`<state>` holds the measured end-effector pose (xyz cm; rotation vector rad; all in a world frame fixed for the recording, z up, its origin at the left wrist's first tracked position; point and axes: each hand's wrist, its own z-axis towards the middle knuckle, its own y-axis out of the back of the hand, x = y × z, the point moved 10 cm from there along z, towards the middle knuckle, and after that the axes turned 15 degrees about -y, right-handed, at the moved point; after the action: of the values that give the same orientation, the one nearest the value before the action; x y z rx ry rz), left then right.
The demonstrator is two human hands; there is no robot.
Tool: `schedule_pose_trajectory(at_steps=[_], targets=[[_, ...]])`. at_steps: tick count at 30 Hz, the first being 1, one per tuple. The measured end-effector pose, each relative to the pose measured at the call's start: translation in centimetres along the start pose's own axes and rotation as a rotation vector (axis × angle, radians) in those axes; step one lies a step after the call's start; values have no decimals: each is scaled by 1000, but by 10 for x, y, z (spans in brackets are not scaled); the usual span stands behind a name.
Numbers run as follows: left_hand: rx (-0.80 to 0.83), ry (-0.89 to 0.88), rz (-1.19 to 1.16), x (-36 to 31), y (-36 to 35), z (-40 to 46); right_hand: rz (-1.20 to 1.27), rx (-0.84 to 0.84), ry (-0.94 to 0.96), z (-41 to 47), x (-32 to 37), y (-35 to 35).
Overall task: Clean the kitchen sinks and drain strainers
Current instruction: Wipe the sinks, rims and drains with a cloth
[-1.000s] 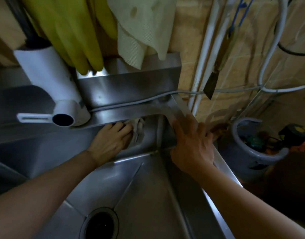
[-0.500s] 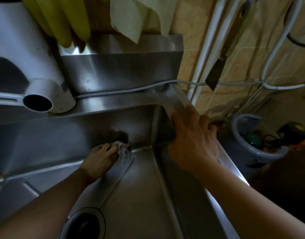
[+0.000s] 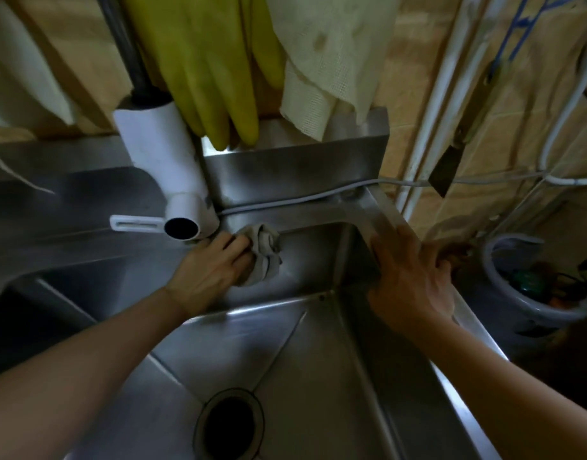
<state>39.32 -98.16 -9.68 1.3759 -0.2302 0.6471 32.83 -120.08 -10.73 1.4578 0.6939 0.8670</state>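
Observation:
A stainless steel sink (image 3: pixel 322 366) fills the lower view, with a dark open drain hole (image 3: pixel 228 423) near the bottom. My left hand (image 3: pixel 209 270) grips a crumpled grey cloth (image 3: pixel 264 252) and presses it against the top of the sink's back wall, just under the rim. My right hand (image 3: pixel 410 273) rests on the sink's right rim (image 3: pixel 378 207), its fingers bent over the edge. No strainer shows in the drain hole.
A white faucet body (image 3: pixel 166 174) with a round spout opening hangs just above my left hand. Yellow rubber gloves (image 3: pixel 212 61) and a pale mesh cloth (image 3: pixel 332 54) hang over the back ledge. A knife (image 3: pixel 451 154), pipes and a bucket (image 3: pixel 534 287) stand at the right.
My left hand has brought the cloth up from the foot of the back wall to its top edge near the faucet. The right hand has stayed on the rim.

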Motion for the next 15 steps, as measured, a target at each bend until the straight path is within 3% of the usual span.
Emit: schedule_pose_trajectory(at_steps=[6,15], targets=[[-51,67,-77,-13,-41,-13,-37,-24,12,3,-1,-3],[123,95,-229,-63,-138,-52,-72,-72,29,5,-3,-5]])
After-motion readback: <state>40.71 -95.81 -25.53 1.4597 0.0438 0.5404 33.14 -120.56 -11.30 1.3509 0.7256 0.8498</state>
